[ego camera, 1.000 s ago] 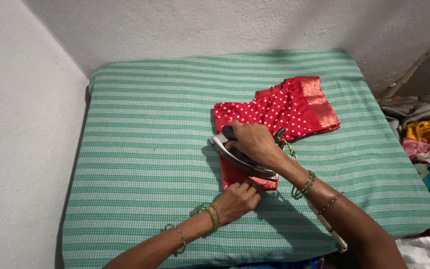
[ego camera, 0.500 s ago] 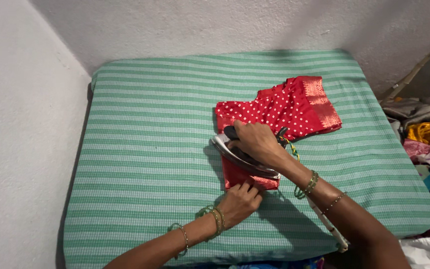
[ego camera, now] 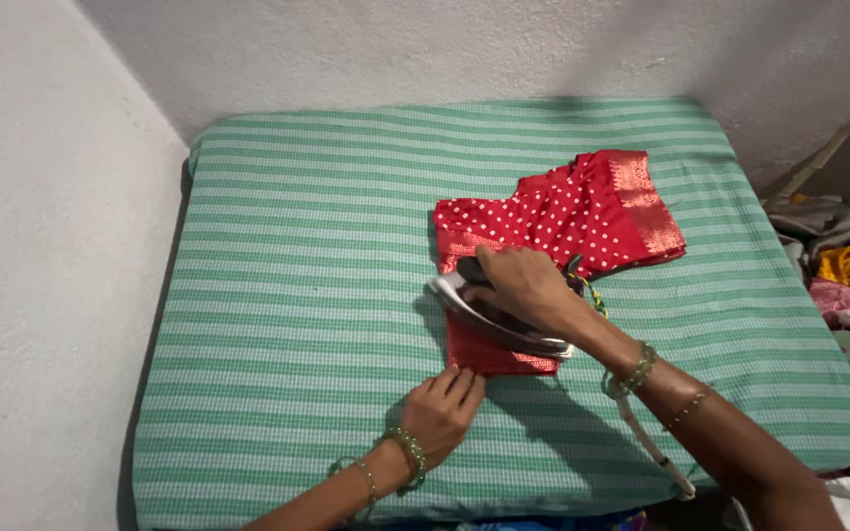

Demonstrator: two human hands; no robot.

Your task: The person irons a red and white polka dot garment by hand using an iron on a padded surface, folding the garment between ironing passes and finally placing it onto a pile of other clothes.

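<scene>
While gripped by right hand (ego camera: 523, 285): one iron (ego camera: 499, 324); left fingers (ego camera: 455, 388) pinning one blouse (ego camera: 563, 216).

No packages, labels, signs or screens show anywhere in the head view.
</scene>
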